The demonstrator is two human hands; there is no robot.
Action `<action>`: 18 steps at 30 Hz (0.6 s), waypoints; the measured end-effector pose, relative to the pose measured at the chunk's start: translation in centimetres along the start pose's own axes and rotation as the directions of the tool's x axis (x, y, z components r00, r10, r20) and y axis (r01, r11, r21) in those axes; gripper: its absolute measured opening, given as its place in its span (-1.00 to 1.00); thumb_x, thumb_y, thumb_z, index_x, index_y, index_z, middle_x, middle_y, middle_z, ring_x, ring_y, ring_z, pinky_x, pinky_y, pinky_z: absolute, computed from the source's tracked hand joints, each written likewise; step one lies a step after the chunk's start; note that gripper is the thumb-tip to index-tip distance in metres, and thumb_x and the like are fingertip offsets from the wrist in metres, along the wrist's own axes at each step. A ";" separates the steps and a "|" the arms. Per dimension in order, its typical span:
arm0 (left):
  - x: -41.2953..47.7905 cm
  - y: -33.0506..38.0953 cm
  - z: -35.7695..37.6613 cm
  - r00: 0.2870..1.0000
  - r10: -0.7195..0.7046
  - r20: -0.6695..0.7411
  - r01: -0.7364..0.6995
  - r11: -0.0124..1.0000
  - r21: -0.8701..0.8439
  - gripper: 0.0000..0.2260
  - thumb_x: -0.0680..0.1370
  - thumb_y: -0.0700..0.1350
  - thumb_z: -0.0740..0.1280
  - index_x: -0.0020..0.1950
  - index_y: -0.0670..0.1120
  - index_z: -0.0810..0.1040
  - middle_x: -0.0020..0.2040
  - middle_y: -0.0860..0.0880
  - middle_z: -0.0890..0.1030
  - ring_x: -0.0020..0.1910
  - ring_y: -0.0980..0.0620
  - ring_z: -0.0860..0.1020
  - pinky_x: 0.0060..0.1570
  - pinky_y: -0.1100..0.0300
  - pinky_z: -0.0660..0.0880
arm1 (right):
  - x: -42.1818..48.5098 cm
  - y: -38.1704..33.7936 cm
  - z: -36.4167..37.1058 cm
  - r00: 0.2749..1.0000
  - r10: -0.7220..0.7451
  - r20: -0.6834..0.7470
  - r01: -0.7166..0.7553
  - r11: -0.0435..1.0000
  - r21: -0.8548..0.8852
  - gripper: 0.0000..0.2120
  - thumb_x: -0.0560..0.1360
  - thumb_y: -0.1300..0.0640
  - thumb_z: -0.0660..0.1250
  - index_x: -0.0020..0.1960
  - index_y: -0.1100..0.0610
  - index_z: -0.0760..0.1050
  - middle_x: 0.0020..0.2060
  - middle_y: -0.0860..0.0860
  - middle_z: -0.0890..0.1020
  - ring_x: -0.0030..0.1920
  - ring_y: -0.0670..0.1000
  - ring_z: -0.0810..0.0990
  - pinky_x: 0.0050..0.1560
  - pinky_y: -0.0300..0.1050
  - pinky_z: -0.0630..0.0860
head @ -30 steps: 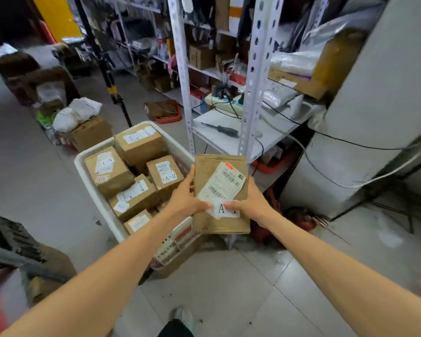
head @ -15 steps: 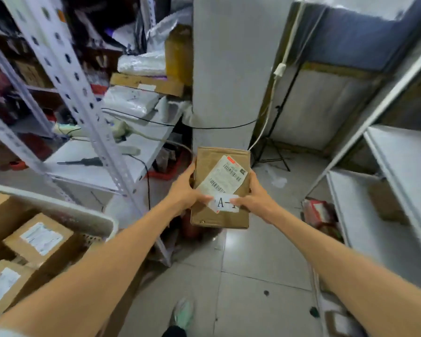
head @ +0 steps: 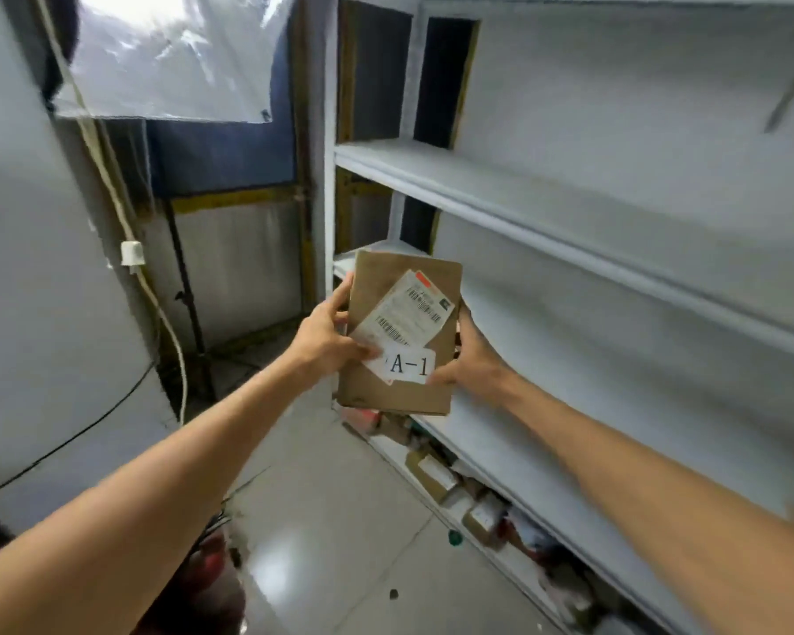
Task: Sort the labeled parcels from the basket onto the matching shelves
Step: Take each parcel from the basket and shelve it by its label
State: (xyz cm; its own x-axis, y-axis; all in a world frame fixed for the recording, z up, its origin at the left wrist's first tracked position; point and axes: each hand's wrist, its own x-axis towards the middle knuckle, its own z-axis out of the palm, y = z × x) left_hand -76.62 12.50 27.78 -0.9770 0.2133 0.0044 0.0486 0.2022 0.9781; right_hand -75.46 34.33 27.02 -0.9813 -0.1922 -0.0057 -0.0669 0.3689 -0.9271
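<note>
1. The parcel (head: 386,281), a flat brown carton bearing a shipping label and an A-1 tag (head: 409,365), hangs in the air in front of the shelf unit (head: 569,249), near its left upright and touching no board.
2. The left grip (head: 326,334) is clamped on the parcel's left edge, and the right grip (head: 473,359) on its right edge.
3. The parcel's long axis runs up and away, with its far end leaning toward the shelf unit.
4. The unit's boards stretch off to the right, so the right grip is nearer them.
5. No markings on the boards are readable. The next move likely calls for sliding the parcel in far end first, once the A-1 board is found.
</note>
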 end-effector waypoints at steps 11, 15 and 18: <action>6.4 9.1 18.4 0.863 0.228 0.450 -0.217 0.973 -0.077 0.01 0.31 -0.45 0.49 0.53 0.24 0.10 0.15 -0.09 0.59 0.11 -0.15 0.59 -0.25 0.08 0.64 | -12.4 1.1 -15.0 0.804 0.028 -0.594 -0.104 0.990 -0.094 0.17 0.15 0.26 0.63 0.52 -0.07 -0.03 0.30 -0.08 0.44 0.35 0.00 0.38 0.29 0.09 0.47; 6.5 12.4 23.7 0.794 0.309 0.524 -0.282 0.950 -0.133 0.02 0.32 -0.46 0.47 0.53 0.24 0.08 0.14 -0.04 0.59 0.11 -0.10 0.58 -0.15 0.01 0.64 | -15.7 0.3 -19.3 0.711 0.056 -0.701 -0.165 0.982 -0.090 0.20 0.16 0.23 0.64 0.54 -0.06 -0.06 0.33 -0.07 0.43 0.37 0.00 0.36 0.31 0.08 0.44; 7.1 14.5 26.5 0.768 0.365 0.525 -0.310 0.931 -0.194 -0.04 0.37 -0.38 0.49 0.53 0.24 0.08 0.09 0.02 0.60 0.02 0.00 0.60 -0.17 0.03 0.62 | -16.5 0.1 -22.3 0.647 0.026 -0.762 -0.175 0.978 -0.116 0.16 0.18 0.24 0.63 0.54 -0.01 -0.03 0.33 -0.06 0.45 0.35 -0.02 0.39 0.21 -0.10 0.51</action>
State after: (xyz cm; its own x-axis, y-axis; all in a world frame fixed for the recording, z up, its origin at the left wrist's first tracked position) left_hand -77.33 42.32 36.50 -0.6238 0.7400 0.2516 0.3082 -0.0630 0.9492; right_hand -63.25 57.83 35.34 -0.7739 0.5784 0.2579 0.0860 0.4995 -0.8620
